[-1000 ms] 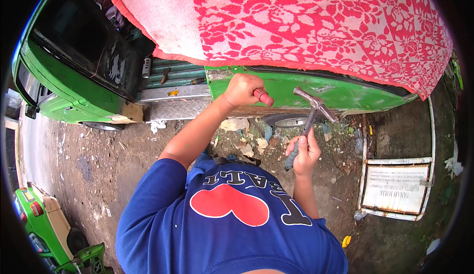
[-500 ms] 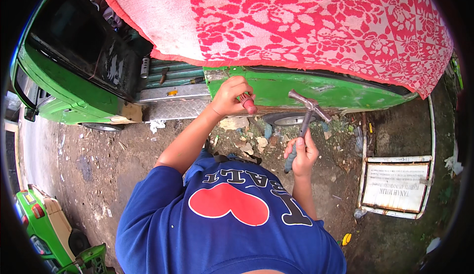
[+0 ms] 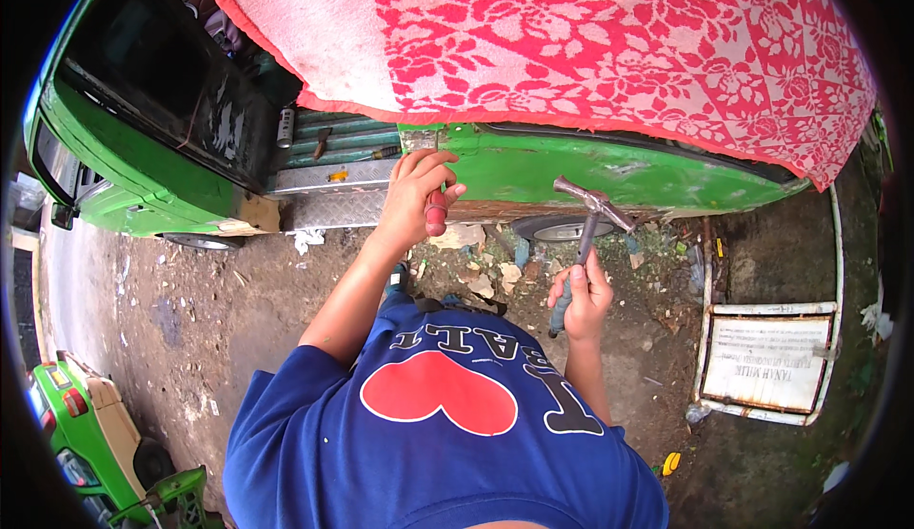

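My left hand is by the front corner of a green vehicle panel. It holds a tool by its red handle, whose butt points down toward me; the tool's far end is hidden, so its kind cannot be told, though it resembles a screwdriver. The fingers reach forward to the panel's edge, and I cannot tell whether they touch it. Lower and to the right, my right hand grips a hammer by its wrapped handle. The metal hammer head is up, apart from the panel.
A red and pink floral blanket drapes over the vehicle. To the left are its green cab, a spray can and a ribbed bed. A white metal sign frame lies right. Debris litters the ground.
My left hand has moved left with the red-handled tool, and its fingers have stretched out toward the panel's edge. My right hand and the hammer have barely moved.
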A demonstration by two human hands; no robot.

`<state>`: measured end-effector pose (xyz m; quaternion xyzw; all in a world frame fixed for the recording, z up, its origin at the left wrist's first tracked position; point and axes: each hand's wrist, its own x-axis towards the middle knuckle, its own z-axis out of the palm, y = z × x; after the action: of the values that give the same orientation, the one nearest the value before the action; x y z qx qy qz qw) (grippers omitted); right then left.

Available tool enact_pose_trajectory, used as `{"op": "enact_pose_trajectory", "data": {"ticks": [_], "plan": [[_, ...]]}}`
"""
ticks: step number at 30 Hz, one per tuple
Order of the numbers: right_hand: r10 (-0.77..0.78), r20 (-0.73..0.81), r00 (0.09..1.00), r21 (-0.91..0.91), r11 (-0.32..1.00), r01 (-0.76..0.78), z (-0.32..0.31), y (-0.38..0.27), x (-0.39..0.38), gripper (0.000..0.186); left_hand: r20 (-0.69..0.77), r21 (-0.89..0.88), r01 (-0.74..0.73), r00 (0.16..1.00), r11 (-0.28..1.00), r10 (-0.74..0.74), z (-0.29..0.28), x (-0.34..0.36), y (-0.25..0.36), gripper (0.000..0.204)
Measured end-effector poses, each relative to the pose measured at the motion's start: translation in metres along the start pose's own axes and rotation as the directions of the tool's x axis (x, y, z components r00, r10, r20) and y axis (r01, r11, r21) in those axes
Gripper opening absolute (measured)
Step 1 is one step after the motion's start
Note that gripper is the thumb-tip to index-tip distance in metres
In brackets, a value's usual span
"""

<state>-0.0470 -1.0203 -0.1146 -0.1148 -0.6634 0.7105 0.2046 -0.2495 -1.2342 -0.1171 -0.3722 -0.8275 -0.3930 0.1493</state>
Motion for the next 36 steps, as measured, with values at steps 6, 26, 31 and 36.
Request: {"op": "enact_pose_trajectory", "data": {"ticks": [6,26,31,36], "plan": [[0.022,0.03,0.999,0.066,0.998,-0.024,-0.001,0.007,-0.004,0.048,0.092,-0.372,0.155,0.987,0.915,-0.13,-0.006,-0.01,-0.006,0.008],[0.047,0.042,0.998,0.018,0.999,-0.048,0.023,0.002,-0.028,0.048,0.254,-0.351,0.003,0.963,0.936,0.092,-0.009,-0.008,-0.036,0.02],[0.057,-0.016,0.998,-0.004,0.998,-0.057,0.038,-0.007,-0.036,0.048,0.243,-0.32,-0.05,0.961,0.946,0.133,-0.013,-0.006,-0.04,0.023],[0.057,-0.036,0.998,-0.039,0.998,-0.059,0.05,-0.006,-0.04,0.047,0.234,-0.346,-0.108,0.952,0.932,0.197,-0.016,-0.006,-0.048,0.022]]}}
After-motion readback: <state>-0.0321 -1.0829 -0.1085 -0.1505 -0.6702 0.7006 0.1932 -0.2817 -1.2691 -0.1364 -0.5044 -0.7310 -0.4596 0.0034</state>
